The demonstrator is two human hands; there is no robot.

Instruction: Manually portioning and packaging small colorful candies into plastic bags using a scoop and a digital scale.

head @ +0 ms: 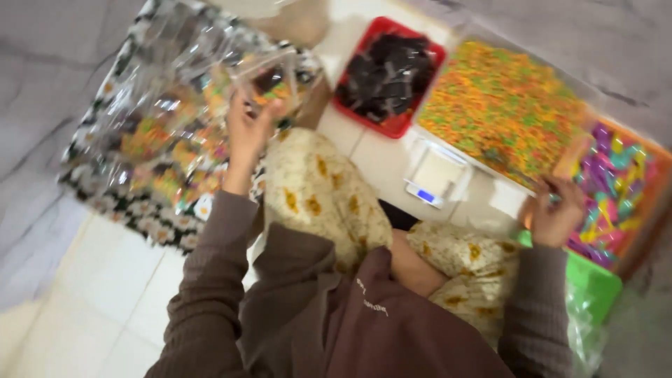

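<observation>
White floor tiles (105,294) lay under the person, who sat on them with knees in pale flowered trousers (322,196). Grey marbled wall showed at the left and the top right.

The left hand (248,129) was raised, and its fingers were closed on a small clear bag (269,77) with colourful snacks inside. This bag was held just above a heap of filled clear bags (161,133), which rested on a dark cloth with daisy print (150,224) at the left side of the floor.

The right hand (556,213) was at the far right, over the near edge of an orange tray of pink, purple and yellow wrapped sweets (616,189). Its fingers were bent, but the blur did not let me tell if they held anything.

Between the hands stood a red basket with dark pieces (388,77), a big clear sheet of orange and green snacks (504,105), and a small white kitchen scale (434,178) just in front of it. A green container (595,287) was near the right sleeve.
</observation>
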